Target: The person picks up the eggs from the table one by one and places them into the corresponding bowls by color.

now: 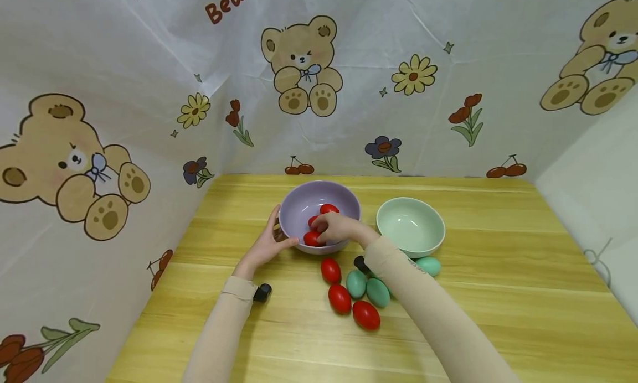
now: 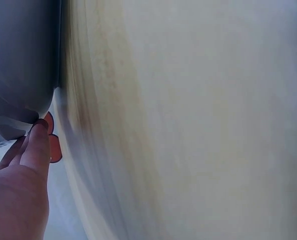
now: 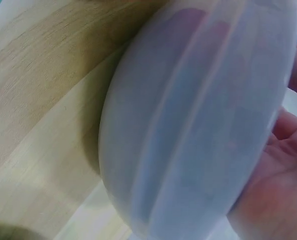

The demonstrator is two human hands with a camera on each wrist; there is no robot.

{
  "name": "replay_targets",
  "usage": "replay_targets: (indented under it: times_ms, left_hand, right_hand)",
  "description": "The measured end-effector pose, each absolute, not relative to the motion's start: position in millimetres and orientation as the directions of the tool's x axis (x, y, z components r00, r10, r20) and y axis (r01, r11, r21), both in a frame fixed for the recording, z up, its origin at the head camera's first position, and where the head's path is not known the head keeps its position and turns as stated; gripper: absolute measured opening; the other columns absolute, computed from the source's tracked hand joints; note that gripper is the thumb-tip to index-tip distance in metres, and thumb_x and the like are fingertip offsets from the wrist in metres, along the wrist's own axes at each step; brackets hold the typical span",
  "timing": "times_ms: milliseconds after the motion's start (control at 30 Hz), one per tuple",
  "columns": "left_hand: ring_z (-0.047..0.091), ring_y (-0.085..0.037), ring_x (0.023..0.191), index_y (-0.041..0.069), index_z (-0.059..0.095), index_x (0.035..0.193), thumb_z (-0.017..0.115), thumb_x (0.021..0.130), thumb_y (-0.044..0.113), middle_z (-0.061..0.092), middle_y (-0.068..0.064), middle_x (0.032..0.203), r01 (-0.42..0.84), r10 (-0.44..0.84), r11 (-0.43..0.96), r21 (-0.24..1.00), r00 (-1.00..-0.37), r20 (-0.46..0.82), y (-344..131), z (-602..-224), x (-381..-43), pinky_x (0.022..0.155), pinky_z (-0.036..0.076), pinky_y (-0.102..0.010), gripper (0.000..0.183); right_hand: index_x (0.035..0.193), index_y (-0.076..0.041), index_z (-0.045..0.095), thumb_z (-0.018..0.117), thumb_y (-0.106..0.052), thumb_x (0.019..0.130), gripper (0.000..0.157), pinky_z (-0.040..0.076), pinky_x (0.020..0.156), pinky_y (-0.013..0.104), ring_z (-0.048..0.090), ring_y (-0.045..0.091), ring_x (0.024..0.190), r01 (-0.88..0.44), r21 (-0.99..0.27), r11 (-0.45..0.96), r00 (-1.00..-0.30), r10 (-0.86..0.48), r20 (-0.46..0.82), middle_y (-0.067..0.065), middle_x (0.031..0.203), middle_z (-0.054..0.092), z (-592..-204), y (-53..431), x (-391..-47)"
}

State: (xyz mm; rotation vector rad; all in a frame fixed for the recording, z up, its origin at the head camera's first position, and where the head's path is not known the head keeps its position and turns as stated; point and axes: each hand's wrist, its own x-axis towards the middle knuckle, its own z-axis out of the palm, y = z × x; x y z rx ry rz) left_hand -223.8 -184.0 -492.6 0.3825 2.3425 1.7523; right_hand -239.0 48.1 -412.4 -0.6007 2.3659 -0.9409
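A purple bowl point(image 1: 294, 206) holds red eggs point(image 1: 329, 208) in the head view. My left hand point(image 1: 266, 244) spreads round its left side, thumb at the front rim and fingers along the outer wall. In the left wrist view those fingers point(image 2: 36, 150) lie fairly straight against the bowl. My right hand point(image 1: 339, 227) reaches over the rim into the bowl, its bent fingers and thumb pinching a red egg point(image 1: 311, 239). Another egg beside the fingertips is partly covered by them. The right wrist view shows the bowl's outer wall point(image 3: 188, 130), which hides the fingertips.
A pale green bowl point(image 1: 411, 228) stands to the right. In front of the purple bowl lie three red eggs point(image 1: 340, 299) and several green eggs point(image 1: 377, 292), some partly hidden by the right sleeve point(image 1: 418, 289). A bear-printed cloth point(image 1: 349, 134) hangs behind the wooden table point(image 1: 498, 272).
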Motion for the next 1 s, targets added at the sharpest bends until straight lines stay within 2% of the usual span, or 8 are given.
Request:
replay_targets:
  times_ms: [233,400,567,767,900,1000]
  left_hand:
    - [0.035,-0.034,0.128,0.028,-0.002,0.149,0.076,0.078,0.03,0.021,-0.015,0.146,0.083,0.311,0.269,0.96,-0.95,-0.005,-185,-492,-224,0.098,0.038,-0.038,0.106]
    - [0.034,-0.035,0.128,0.025,-0.002,0.15,0.076,0.078,0.026,0.02,-0.016,0.147,0.059,0.324,0.252,0.966,-0.946,-0.027,-184,-484,-221,0.1,0.037,-0.039,0.106]
    - [0.029,-0.041,0.129,0.017,-0.005,0.149,0.075,0.08,0.02,0.015,-0.024,0.147,0.061,0.36,0.232,0.971,-0.933,-0.028,-181,-468,-215,0.101,0.034,-0.043,0.105]
    - [0.029,-0.041,0.129,0.016,-0.006,0.149,0.073,0.081,0.02,0.013,-0.025,0.148,0.064,0.367,0.258,0.964,-0.93,-0.036,-179,-464,-213,0.1,0.035,-0.041,0.105]
    - [0.029,-0.041,0.129,0.017,-0.005,0.149,0.074,0.081,0.021,0.013,-0.024,0.148,0.06,0.362,0.262,0.963,-0.931,-0.041,-179,-465,-213,0.1,0.036,-0.04,0.105]
    - [0.03,-0.04,0.129,0.018,-0.004,0.15,0.074,0.081,0.021,0.014,-0.024,0.148,0.054,0.352,0.266,0.962,-0.935,-0.045,-179,-464,-213,0.1,0.036,-0.04,0.105]
  right_hand:
    - [0.125,-0.001,0.056,0.061,-0.015,0.089,0.039,0.045,0.091,0.034,0.052,0.023,0.107,-0.16,-0.822,0.547,-0.778,-0.582,-0.236,0.011,0.122,0.057,-407,61,-232]
    - [0.126,-0.003,0.056,0.061,-0.017,0.089,0.04,0.046,0.091,0.034,0.051,0.023,0.11,-0.119,-0.874,0.471,-0.78,-0.589,-0.211,0.011,0.124,0.056,-407,71,-227]
    - [0.128,-0.002,0.053,0.061,-0.018,0.09,0.042,0.045,0.092,0.036,0.052,0.024,0.111,-0.159,-0.896,0.415,-0.766,-0.625,-0.153,0.014,0.126,0.054,-405,81,-216]
    - [0.128,-0.002,0.053,0.061,-0.022,0.09,0.043,0.044,0.093,0.035,0.05,0.026,0.114,-0.244,-0.905,0.347,-0.726,-0.685,-0.067,0.014,0.125,0.054,-401,91,-194]
    - [0.126,-0.004,0.053,0.062,-0.02,0.09,0.04,0.046,0.092,0.032,0.052,0.029,0.113,-0.226,-0.931,0.288,-0.722,-0.69,-0.038,0.009,0.123,0.056,-400,99,-180]
    - [0.127,-0.004,0.051,0.062,-0.018,0.091,0.041,0.046,0.091,0.031,0.051,0.033,0.114,-0.198,-0.947,0.253,-0.722,-0.691,-0.033,0.012,0.125,0.054,-402,106,-171]
